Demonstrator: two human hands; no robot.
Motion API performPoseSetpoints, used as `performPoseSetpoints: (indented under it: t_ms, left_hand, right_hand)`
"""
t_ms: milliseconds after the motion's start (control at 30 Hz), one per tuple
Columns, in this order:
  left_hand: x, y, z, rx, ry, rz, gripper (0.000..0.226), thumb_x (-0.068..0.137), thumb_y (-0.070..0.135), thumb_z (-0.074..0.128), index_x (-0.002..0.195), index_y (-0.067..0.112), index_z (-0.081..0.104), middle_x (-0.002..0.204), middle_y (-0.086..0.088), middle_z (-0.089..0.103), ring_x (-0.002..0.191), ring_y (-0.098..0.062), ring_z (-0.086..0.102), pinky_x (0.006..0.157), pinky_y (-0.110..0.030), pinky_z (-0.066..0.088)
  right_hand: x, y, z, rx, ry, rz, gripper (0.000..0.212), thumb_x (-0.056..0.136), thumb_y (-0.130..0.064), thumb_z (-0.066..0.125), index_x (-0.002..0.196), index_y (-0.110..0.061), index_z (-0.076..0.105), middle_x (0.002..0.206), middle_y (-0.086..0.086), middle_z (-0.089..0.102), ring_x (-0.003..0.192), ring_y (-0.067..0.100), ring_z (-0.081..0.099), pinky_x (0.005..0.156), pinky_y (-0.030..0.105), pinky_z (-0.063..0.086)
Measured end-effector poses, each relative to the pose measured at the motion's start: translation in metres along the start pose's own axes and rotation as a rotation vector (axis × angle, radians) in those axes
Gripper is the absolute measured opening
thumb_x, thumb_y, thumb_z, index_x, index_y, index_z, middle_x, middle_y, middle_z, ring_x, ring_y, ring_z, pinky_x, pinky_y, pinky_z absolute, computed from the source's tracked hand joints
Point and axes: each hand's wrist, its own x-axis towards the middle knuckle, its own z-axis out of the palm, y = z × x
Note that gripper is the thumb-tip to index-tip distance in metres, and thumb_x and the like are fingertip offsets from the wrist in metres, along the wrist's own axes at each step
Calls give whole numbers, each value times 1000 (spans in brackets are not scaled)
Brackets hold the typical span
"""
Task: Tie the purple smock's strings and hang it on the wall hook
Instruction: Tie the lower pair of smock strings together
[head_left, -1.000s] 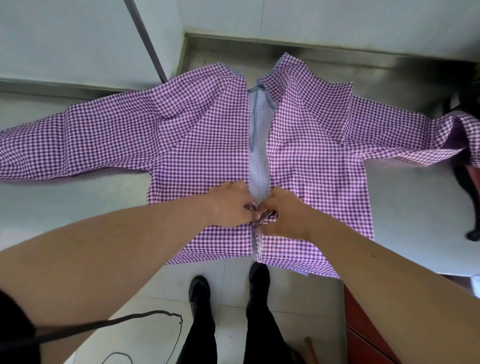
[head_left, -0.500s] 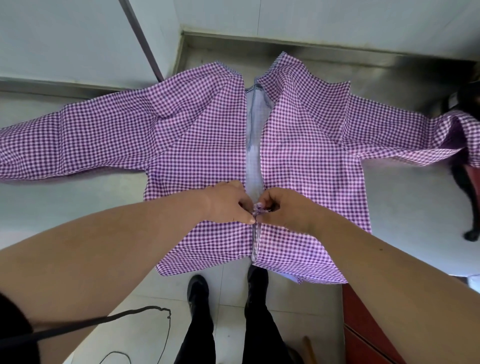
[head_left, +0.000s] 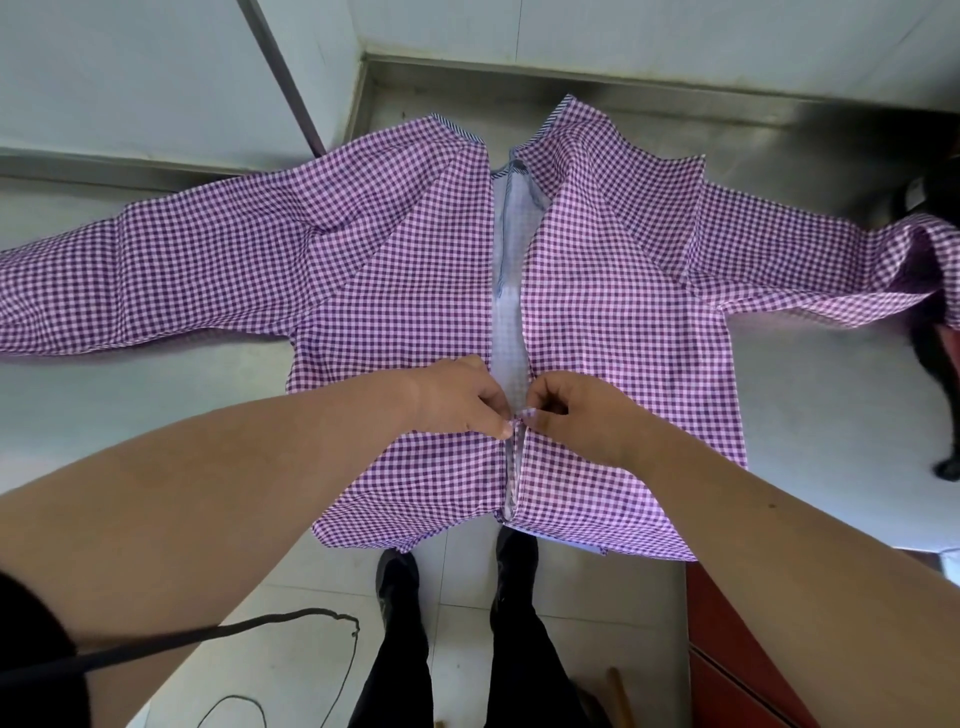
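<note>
The purple gingham smock (head_left: 395, 291) lies spread flat on a steel table (head_left: 810, 426), sleeves out to both sides, its back opening running down the middle with pale lining showing. My left hand (head_left: 457, 400) and my right hand (head_left: 576, 410) meet at the opening about halfway down. Both pinch the thin checked strings (head_left: 524, 415) between fingertips. The two edges below the hands lie drawn together. The hem hangs over the table's near edge. No wall hook is in view.
A dark object (head_left: 940, 364) sits at the table's right edge under the smock's right sleeve. A red cabinet (head_left: 737, 649) stands below right. My shoes (head_left: 397, 582) are on the tiled floor, and a black cable (head_left: 291, 623) hangs at lower left.
The smock slid slightly toward the back of the table, so less hem hangs over the edge. My hands stayed together at the opening, fingers working the strings.
</note>
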Motion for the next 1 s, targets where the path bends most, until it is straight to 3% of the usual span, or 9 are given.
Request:
performPoseSetpoints:
  t_ms: [133, 267, 333, 400, 533, 700, 800, 867, 1000]
  left_hand:
    - [-1, 2, 1, 77, 14, 15, 15, 87, 51, 74, 97, 43, 66, 115, 9, 46, 117, -16, 49, 108, -39, 46]
    - [-2, 7, 1, 106, 21, -2, 18, 92, 50, 67, 78, 41, 59, 115, 4, 46, 115, -21, 50, 106, -43, 45]
    - [-3, 10, -1, 71, 9, -3, 19, 97, 45, 62, 81, 36, 66, 120, -1, 49, 115, -22, 50, 104, -33, 43]
    - [-4, 12, -4, 13, -6, 13, 16, 101, 35, 62, 101, 26, 75, 123, -4, 54, 113, -17, 49, 93, -16, 40]
    - [-6, 11, -5, -56, -26, -5, 28, 96, 34, 70, 101, 7, 75, 119, -9, 53, 111, -26, 55, 104, -41, 47]
    - [-3, 7, -5, 141, -61, -11, 47, 90, 50, 72, 130, 26, 67, 127, 1, 45, 126, -22, 46, 114, -42, 40]
    - [-2, 7, -5, 83, -54, -25, 26, 90, 56, 68, 101, 33, 70, 123, 2, 46, 123, -22, 45, 113, -44, 40]
    - [-3, 9, -5, 68, -46, -17, 21, 93, 54, 65, 81, 37, 64, 121, 0, 46, 120, -23, 47, 111, -45, 41]
    - [0, 5, 1, 48, 9, 2, 13, 91, 54, 67, 93, 41, 69, 113, 7, 47, 114, -20, 51, 108, -44, 44]
  right_hand:
    - [5, 1, 3, -33, -42, 22, 17, 104, -36, 60, 94, -22, 62, 76, -9, 57, 66, 9, 48, 63, 27, 43]
    - [6, -2, 1, 50, -82, 38, 15, 103, -29, 61, 90, -22, 61, 76, -9, 55, 69, 9, 47, 64, 27, 44]
    - [6, 0, 1, 108, -94, 31, 9, 97, -27, 70, 94, -22, 64, 81, -7, 60, 74, 10, 52, 71, 31, 48]
    - [4, 1, 1, 160, -114, 21, 15, 88, -28, 79, 97, -26, 67, 84, -9, 65, 76, 8, 57, 76, 31, 52]
    - [3, -3, 5, 22, -102, 24, 11, 88, -36, 81, 93, -31, 72, 88, -10, 72, 77, 7, 64, 73, 23, 52]
    - [7, -3, 3, 179, -99, 84, 24, 97, -36, 68, 121, -31, 73, 118, -13, 75, 114, 10, 68, 110, 38, 48]
    - [8, -1, 1, 265, -131, 81, 12, 96, -23, 73, 108, -27, 72, 107, -11, 77, 107, 10, 69, 111, 43, 50]
    - [7, -2, -1, 257, -149, 87, 19, 88, -19, 82, 104, -25, 73, 103, -4, 79, 104, 19, 72, 108, 46, 52]
    - [6, -5, -4, 206, -167, 81, 32, 82, -25, 88, 111, -26, 74, 107, -7, 79, 106, 17, 73, 105, 42, 55]
